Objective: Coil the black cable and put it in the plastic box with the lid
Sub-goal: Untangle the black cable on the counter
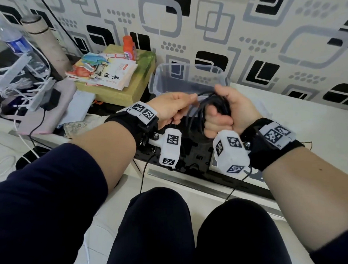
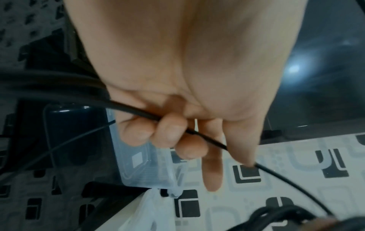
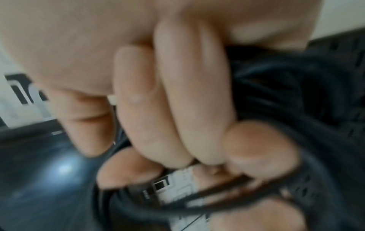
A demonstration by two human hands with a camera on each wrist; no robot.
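The black cable [image 1: 213,100] is gathered into loops between both hands, just in front of the clear plastic box [image 1: 161,80]. My right hand [image 1: 226,109] is a fist gripping the bundled loops [image 3: 286,93]; the right hand [image 3: 177,109] fills its blurred wrist view. My left hand [image 1: 176,107] pinches a single strand leading to the coil. In the left wrist view the strand [image 2: 126,107] runs under the curled fingers of the left hand [image 2: 197,137] toward the coil at lower right. The box [image 2: 138,164] stands open and looks empty; I cannot make out its lid.
Left of the box, books [image 1: 104,73] lie on a green box with an orange bottle [image 1: 129,47] behind. Farther left are a white router [image 1: 23,82], a water bottle [image 1: 15,41] and a cardboard tube [image 1: 45,41]. A white counter [image 1: 298,122] stretches right; the patterned wall is close behind.
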